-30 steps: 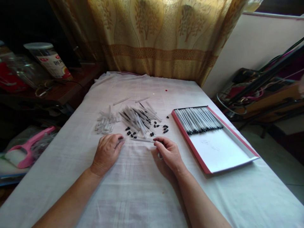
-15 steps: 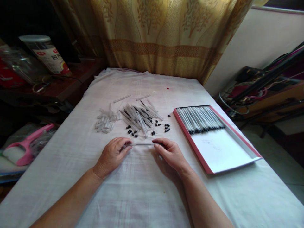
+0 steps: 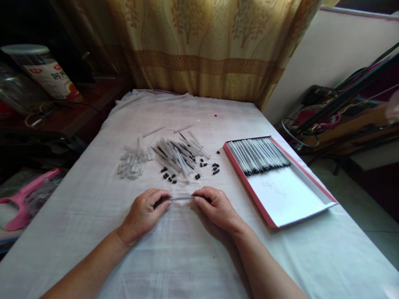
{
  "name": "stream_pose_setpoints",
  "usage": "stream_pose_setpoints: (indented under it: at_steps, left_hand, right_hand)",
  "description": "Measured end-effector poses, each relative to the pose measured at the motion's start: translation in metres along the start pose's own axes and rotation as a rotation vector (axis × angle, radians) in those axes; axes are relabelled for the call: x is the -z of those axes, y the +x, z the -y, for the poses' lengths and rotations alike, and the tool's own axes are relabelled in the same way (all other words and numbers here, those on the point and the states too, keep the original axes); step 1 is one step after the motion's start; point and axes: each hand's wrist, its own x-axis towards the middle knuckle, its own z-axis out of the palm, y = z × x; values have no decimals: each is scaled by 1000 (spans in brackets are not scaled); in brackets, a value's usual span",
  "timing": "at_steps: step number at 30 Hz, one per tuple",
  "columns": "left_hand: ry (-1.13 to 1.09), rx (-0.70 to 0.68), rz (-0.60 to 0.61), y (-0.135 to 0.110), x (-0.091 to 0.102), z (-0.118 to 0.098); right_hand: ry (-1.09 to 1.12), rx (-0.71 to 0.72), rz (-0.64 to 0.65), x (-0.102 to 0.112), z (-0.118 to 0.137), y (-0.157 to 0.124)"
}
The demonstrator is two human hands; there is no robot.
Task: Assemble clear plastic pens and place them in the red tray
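Observation:
My left hand [image 3: 144,214] and my right hand [image 3: 215,207] rest on the white cloth [image 3: 174,253] and pinch the two ends of one clear pen tube [image 3: 181,198] held level between them. Just beyond my fingers lies a heap of clear pen tubes [image 3: 177,154] with black refills showing. Small black end plugs [image 3: 168,177] are scattered round the heap. A pile of short clear caps [image 3: 132,162] sits to its left. At the right, a shallow pink-edged tray [image 3: 280,199] holds a row of finished pens [image 3: 258,155] at its far end.
A gold curtain [image 3: 199,45] hangs behind the table. On the left stand a dark side table [image 3: 71,116] with a labelled jar [image 3: 46,70] and a pink-handled tool [image 3: 25,195] lower down. Cables and a wooden frame [image 3: 343,112] crowd the right side.
Both hands have drawn back toward me with the tube, and they have closed in on each other so less of the tube shows between them.

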Motion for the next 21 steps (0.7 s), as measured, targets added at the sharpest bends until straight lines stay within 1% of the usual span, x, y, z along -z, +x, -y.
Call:
stream_pose_setpoints:
  at_steps: [5, 9, 11, 12, 13, 14, 15, 17, 18, 19, 21]
  left_hand:
    - [-36, 53, -15, 1, -1, 3]
    - [-112, 151, -32, 4, -4, 5]
    - [-151, 191, -53, 5, -5, 7]
    - [-166, 207, -66, 6, -5, 8]
    - [-176, 216, -77, 7, -5, 9]
    - [-178, 218, -85, 7, -5, 10]
    - [-174, 215, -84, 8, -5, 11]
    - [-152, 194, -67, 8, -5, 11]
    - [-140, 179, -56, 8, -5, 11]
    - [-129, 166, -47, 8, -5, 10]
    - [-112, 148, -36, 9, -5, 8]
  right_hand:
    - [-9, -20, -5, -1, 6, 1]
    - [-25, -37, -27, -2, 12, 1]
    - [-43, -20, -87, 5, 11, 1]
    - [-43, -27, -158, 12, 9, 2]
    - [-43, -46, -259, 22, 6, 3]
    - [-37, -94, -389, 35, 1, 4]
    - [-49, -143, -523, 51, -4, 6]
    - [-180, -245, -751, 85, -18, 12]
    - [-261, -306, -828, 102, -25, 16]
    - [-335, -368, -865, 116, -32, 20]
    - [-444, -481, -871, 134, -46, 28]
